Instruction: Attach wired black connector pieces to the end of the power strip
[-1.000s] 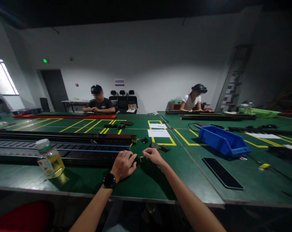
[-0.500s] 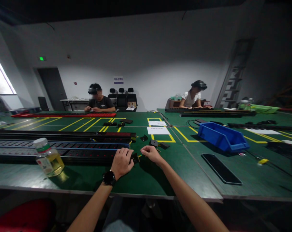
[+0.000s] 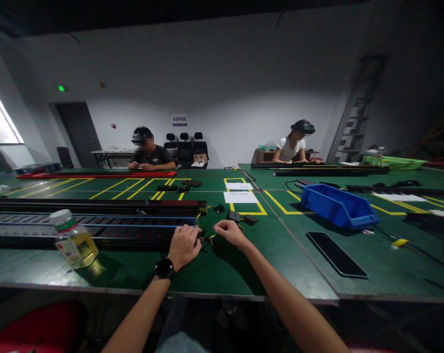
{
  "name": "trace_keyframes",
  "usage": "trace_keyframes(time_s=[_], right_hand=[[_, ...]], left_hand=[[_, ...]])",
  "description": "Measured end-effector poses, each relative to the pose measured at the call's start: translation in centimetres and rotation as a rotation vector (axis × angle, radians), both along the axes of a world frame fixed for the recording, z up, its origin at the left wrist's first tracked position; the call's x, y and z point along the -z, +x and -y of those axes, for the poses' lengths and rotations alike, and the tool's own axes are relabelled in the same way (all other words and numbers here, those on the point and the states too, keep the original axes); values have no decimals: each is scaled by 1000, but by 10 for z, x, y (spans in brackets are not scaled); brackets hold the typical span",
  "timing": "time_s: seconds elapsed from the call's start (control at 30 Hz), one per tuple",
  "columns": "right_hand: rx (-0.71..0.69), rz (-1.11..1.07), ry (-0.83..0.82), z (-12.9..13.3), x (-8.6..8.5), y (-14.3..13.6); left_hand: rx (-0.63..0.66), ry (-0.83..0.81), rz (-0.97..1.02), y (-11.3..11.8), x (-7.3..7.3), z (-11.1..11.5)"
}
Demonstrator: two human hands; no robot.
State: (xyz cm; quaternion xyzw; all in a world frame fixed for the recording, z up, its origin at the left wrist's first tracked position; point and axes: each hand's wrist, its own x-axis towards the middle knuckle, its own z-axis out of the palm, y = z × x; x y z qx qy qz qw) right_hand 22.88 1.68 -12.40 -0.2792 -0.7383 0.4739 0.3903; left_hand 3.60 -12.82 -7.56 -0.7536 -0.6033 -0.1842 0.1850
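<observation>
My left hand (image 3: 185,246), a dark watch on its wrist, is closed over the right end of a long black rail (image 3: 141,241), with the thumb against a small black end piece (image 3: 202,236). Out of that piece comes a short yellow-green wire (image 3: 211,237). Its free end is pinched between the thumb and index finger of my right hand (image 3: 229,232), just to the right of the rail. My fingers partly cover the end piece. Behind lie more long rails (image 3: 178,206), some with blue edges and red dots.
A bottle of yellow liquid (image 3: 75,242) stands before the rails. Small black parts (image 3: 240,217) and paper sheets (image 3: 240,197) lie beyond my right hand. On the right are a blue bin (image 3: 337,208) and a phone (image 3: 335,255). Two people sit across the green table (image 3: 291,274).
My left hand has shifted slightly left, and the black end piece has turned a little beneath its fingers. My right hand keeps its pinch on the wire, almost in place.
</observation>
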Motion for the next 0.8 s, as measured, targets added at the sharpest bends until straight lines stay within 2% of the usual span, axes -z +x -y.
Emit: trace_keyframes(time_s=[0.3, 0.57, 0.8], right_hand=[[8, 11, 12, 1, 1, 0], [-1, 24, 13, 1, 0, 1], [-4, 43, 11, 0, 2, 2]], left_hand=[[45, 5, 5, -3, 5, -1], [64, -17, -75, -3, 3, 0], [49, -11, -54, -3, 7, -2]])
